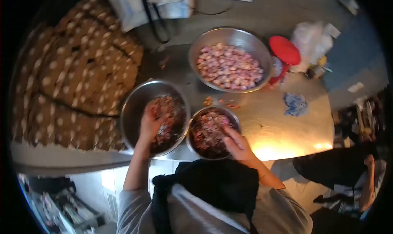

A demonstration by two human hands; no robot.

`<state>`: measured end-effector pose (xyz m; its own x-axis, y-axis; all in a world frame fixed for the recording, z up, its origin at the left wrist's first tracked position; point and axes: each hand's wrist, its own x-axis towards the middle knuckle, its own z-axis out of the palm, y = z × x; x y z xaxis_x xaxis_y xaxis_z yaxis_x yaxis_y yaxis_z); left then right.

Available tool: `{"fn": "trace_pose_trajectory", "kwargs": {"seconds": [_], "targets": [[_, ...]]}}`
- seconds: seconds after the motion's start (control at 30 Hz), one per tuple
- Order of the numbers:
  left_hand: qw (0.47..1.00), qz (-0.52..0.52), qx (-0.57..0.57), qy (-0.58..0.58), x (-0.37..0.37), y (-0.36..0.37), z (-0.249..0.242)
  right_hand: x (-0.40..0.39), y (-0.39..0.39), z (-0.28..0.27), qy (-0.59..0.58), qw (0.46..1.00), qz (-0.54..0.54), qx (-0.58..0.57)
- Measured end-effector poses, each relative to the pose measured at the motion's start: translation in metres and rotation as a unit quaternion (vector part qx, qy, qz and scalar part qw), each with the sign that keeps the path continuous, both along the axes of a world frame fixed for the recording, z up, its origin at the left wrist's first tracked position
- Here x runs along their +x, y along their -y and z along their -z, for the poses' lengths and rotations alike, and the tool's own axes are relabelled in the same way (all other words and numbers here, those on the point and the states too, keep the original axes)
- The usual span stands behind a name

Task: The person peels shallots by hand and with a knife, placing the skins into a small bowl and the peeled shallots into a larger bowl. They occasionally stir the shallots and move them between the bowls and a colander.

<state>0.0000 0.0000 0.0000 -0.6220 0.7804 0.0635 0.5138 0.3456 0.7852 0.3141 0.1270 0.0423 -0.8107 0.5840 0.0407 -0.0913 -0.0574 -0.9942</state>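
My left hand (150, 122) reaches into the large steel bowl (133, 129), its fingers curled at a heap of reddish-brown papery skins (168, 111). What those fingers hold, if anything, is hidden. Over the right rim of the smaller steel bowl (237, 118) comes my right hand (237, 144), fingers stretched out and slightly apart. Its fingertips touch or nearly touch a purple-pink shallot (224, 120) on top of the bowl's reddish contents (206, 131). Behind both, a wide steel bowl (256, 45) holds many pinkish peeled shallots (229, 66).
Stacked brown egg-tray-like sheets (69, 78) fill the left side. A red lid-like disc (285, 50), a plastic bag (311, 43) and a crumpled blue cloth (295, 104) lie on the right. Small scraps (208, 100) dot the metal table (262, 127). Another person (339, 166) is at lower right.
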Motion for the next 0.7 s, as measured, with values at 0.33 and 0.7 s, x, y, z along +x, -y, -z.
{"fn": "trace_pose_trajectory", "kwargs": {"seconds": [0.33, 0.7], "targets": [[0.975, 0.021, 0.041, 0.218, 0.012, -0.023, -0.006, 0.014, -0.003, 0.009, 0.063, 0.978, 0.081, 0.179], [0.999, -0.019, 0.022, -0.019, 0.032, -0.032, -0.022, 0.023, -0.003, -0.005, 0.132, 0.985, 0.047, 0.1]]}}
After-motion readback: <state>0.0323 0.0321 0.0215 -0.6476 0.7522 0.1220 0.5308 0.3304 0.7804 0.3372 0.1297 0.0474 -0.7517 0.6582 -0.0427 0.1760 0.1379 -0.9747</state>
